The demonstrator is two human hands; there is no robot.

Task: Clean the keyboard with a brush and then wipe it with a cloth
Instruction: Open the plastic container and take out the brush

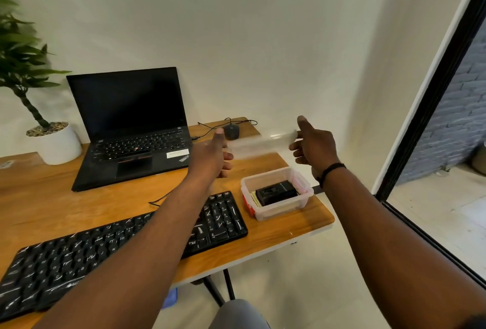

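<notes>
A black keyboard (79, 252) with white smears on its keys lies along the front of the wooden desk (44, 197); my left forearm crosses over it. A clear plastic lid (263, 143), blurred by motion, hangs in the air above the desk's right end. My left hand (213, 158) holds its left end and my right hand (314, 147) grips its right end. Below the lid stands an uncovered clear plastic box (299, 202) with a black object (276, 193) and yellow items inside. No brush or cloth can be told apart in this view.
An open black laptop (131, 129) stands at the back, a white potted plant (56, 142) to its left, a dark mouse (231, 131) with cable behind the lid. A blue item (171, 298) lies on the floor under the desk. A glass door frame (431, 108) runs along the right.
</notes>
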